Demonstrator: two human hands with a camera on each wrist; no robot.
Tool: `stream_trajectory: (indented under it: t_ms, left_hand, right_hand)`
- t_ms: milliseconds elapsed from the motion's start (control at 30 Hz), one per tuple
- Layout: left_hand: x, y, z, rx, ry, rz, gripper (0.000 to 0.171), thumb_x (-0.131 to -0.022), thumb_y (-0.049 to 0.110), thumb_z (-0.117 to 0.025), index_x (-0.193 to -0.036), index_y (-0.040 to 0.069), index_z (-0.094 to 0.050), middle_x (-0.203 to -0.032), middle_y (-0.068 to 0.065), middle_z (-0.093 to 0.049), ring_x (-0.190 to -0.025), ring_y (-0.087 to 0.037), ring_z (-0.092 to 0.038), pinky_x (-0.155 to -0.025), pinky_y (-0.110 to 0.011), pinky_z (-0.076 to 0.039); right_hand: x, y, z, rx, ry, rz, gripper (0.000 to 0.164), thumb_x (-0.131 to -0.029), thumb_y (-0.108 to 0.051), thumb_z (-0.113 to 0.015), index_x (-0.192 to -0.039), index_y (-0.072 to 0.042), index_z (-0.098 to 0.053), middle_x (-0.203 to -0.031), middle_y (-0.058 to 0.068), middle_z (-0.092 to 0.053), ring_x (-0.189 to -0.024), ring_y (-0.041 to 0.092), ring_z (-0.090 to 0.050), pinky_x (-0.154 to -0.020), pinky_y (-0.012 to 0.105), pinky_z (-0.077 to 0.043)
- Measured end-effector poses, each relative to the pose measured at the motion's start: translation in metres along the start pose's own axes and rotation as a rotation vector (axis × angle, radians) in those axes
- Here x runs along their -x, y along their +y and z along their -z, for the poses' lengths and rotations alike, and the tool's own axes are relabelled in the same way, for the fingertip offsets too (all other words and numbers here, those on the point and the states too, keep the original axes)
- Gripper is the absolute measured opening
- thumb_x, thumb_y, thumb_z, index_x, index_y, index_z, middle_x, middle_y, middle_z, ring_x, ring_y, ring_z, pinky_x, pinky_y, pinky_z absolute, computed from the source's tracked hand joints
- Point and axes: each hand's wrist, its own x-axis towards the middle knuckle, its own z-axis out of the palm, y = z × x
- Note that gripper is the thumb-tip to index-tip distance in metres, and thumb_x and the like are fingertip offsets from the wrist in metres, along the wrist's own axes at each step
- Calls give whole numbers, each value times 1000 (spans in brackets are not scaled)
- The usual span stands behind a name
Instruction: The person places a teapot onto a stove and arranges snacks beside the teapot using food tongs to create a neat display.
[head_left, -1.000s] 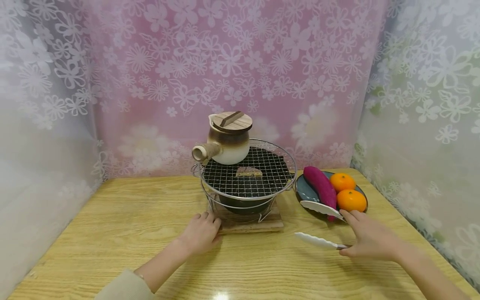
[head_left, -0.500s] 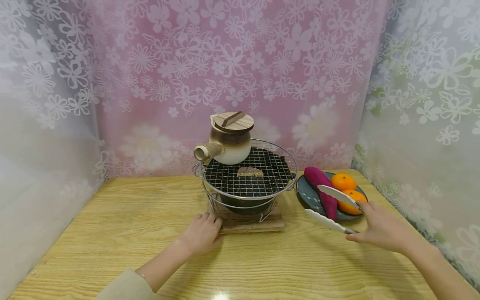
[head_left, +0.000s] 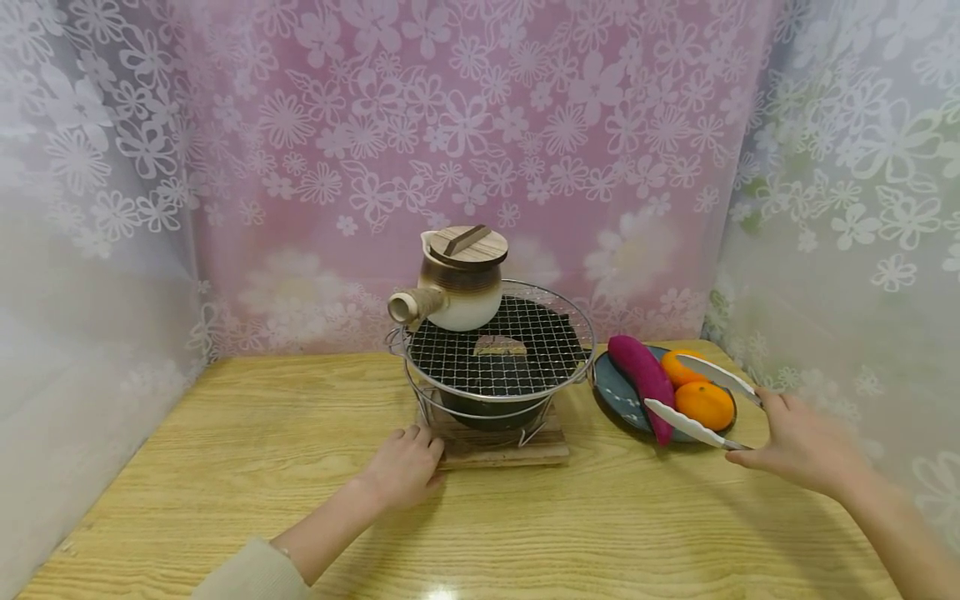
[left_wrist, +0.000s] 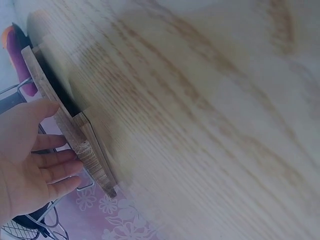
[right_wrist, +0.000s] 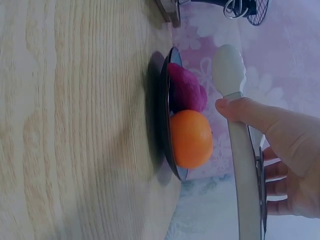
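Observation:
In the head view my right hand holds white-tipped tongs above the right side of the plate. Their two arms are spread, one tip over the far orange, the other in front of the near orange by the purple sweet potato. Nothing is pinched in the tongs. The right wrist view shows the thumb on one arm of the tongs and the fingers behind. My left hand grips the left front corner of a wooden board, fingers and thumb on its edges.
On the board stands a black stove in a wire frame, topped by a round grill rack. A side-handled clay pot with a wooden lid sits on the rack. The dark plate lies right of it. Floral curtains surround the table.
My right hand has moved the open tongs right and away from me, from in front of the plate to over the oranges. The left hand stays at the board's corner.

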Motion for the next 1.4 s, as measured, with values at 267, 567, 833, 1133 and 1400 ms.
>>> stream_trajectory:
  t_ms: [267, 567, 833, 1133, 1400]
  left_hand:
    - [0, 0, 0, 11, 8, 3, 39, -84, 42, -65, -95, 5, -61, -99, -14, -60, -94, -27, -57, -75, -36, -46]
    - [-1, 1, 2, 30, 12, 5, 35, -83, 40, -67, -91, 7, -60, -94, -12, -59, -89, -25, -56, -72, -35, -46]
    - [-1, 1, -1, 8, 42, -9, 35, -82, 39, -67, -91, 6, -59, -92, -10, -59, -85, -24, -56, -68, -34, -45]
    - [-1, 1, -1, -1, 58, -16, 34, -82, 37, -67, -91, 5, -60, -91, -10, -59, -84, -24, -56, -66, -33, -44]
    - [-2, 1, -1, 2, 33, -7, 35, -83, 38, -66, -93, 5, -60, -93, -10, -59, -85, -24, -55, -67, -34, -44]
  right_hand:
    - [2, 11, 3, 65, 17, -21, 95, -59, -56, -78, -115, 12, -42, -90, 27, -51, -73, 39, -52, -46, 46, -39]
    - [3, 19, 5, 112, 50, -46, 93, -59, -50, -79, -116, 14, -41, -98, 31, -51, -84, 47, -48, -58, 55, -39]
    - [9, 25, 3, 196, 79, -68, 89, -52, -53, -80, -102, 11, -44, -84, 25, -51, -80, 46, -46, -64, 56, -36]
    - [15, 28, -3, 190, 20, -113, 96, -52, -53, -81, -105, 15, -39, -87, 35, -46, -82, 54, -42, -60, 56, -34]
    - [15, 29, -3, 187, -13, -135, 103, -53, -60, -78, -109, 19, -40, -84, 35, -47, -79, 54, -43, -56, 53, -34]
